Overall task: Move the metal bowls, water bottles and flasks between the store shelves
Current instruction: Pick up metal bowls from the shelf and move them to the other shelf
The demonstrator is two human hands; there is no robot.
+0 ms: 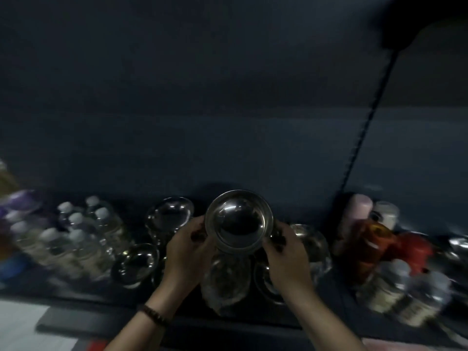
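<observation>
Empty metal bowl (238, 220) (tilted) between both hands (188, 252), above shelf (76, 287).

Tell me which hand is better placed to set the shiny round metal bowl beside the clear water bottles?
Probably the left hand: it grips the shiny round metal bowl on the side facing the clear water bottles. The right hand holds the far side.

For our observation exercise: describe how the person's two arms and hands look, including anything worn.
Both forearms are bare, with no sleeves or gloves visible. The left hand has a dark beaded bracelet around its wrist. The right hand shows no jewellery. Fingernails look dark, though blur prevents certainty.
</observation>
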